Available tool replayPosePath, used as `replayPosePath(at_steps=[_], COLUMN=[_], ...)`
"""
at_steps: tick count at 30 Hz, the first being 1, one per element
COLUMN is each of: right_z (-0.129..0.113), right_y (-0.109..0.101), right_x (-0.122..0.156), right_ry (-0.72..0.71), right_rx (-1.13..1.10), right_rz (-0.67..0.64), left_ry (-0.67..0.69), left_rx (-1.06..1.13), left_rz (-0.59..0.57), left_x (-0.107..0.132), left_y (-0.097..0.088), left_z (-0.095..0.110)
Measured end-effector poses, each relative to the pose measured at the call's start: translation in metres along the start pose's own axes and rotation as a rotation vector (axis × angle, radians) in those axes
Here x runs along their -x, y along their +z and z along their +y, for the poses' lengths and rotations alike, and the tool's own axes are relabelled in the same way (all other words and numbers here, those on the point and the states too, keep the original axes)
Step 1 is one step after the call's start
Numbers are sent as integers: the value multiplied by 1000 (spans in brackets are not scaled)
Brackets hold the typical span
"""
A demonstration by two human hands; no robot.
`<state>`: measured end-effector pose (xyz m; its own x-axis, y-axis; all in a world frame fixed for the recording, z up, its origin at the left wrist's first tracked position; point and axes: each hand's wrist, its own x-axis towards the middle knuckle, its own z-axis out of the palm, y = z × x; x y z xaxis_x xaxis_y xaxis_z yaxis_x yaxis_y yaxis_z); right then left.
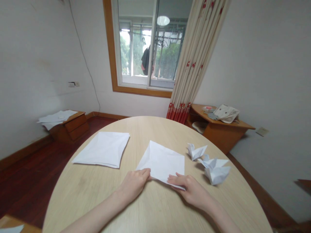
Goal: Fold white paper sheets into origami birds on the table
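Note:
A white sheet of paper (164, 158) with faint creases lies on the round table in front of me. Its near left corner is pinched by my left hand (138, 181), the fingers closed on the edge. At the near right corner, my right hand (188, 187) grips the same sheet, fingers on top and thumb apparently beneath, hidden. Several folded paper figures with pointed wings (216, 171) sit to the right of the sheet, close beyond my right hand. A stack of white paper sheets (102, 149) rests on the left side of the table.
The round wooden table (97, 194) fills the foreground. Behind it on the right, a corner cabinet (221, 129) carries a cloth bag (225, 113). A low drawer cabinet (77, 126) with papers on top stands at the left wall. A patterned curtain (191, 64) hangs beside the window.

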<state>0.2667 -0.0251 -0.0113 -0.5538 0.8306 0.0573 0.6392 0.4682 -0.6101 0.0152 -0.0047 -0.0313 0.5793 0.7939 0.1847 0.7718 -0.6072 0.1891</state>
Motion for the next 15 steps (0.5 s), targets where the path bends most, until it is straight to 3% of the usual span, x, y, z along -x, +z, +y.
replayPosePath(at_steps=[8,15], right_z=[5,4], right_y=[2,3], right_x=[-3,-5], right_ry=[50,119], right_rx=[-44,-30], right_rz=[108,263], left_ry=[85,160], left_rx=[53,-9], left_rz=[36,-10], left_x=[3,6], left_y=[-1,-6], left_z=[5,10])
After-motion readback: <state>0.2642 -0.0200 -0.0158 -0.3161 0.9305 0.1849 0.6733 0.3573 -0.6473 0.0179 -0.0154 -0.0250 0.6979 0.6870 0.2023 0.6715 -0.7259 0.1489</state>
